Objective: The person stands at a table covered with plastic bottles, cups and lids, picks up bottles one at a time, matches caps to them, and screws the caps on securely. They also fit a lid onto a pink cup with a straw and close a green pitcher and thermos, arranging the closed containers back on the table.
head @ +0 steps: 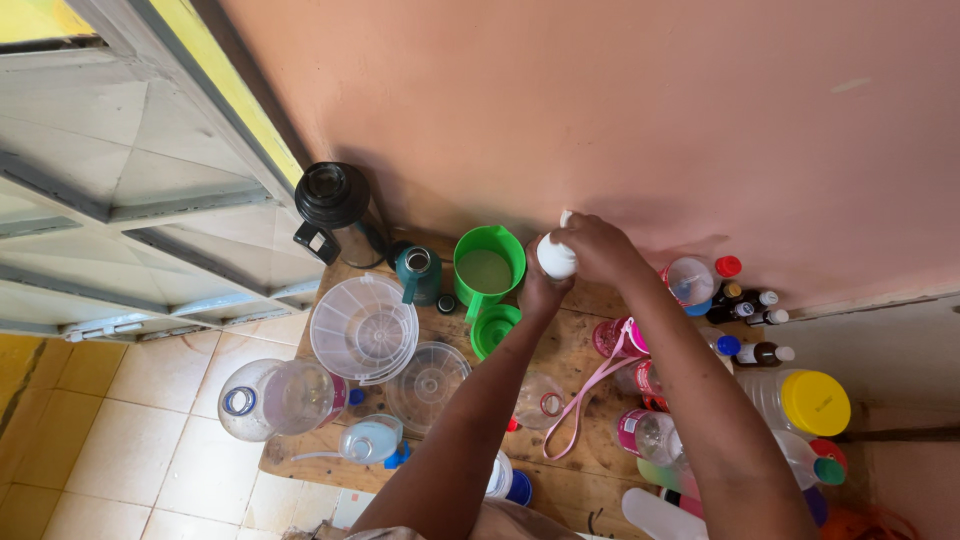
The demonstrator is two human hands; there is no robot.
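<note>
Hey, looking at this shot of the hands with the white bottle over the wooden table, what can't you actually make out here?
- Head view: white bottle, its body wrapped by the left hand and its top covered by the right hand; cap state unclear.
- Small dark bottles by the wall: too small to tell contents.
- Containers at the bottom edge: cut off by the frame and the forearms.
- Green jug: contents unclear.

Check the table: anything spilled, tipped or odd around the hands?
No spill visible. One clear bottle lies on its side under the left hand; the green lid sits off the green jug. Both hands hold a white bottle.
</note>
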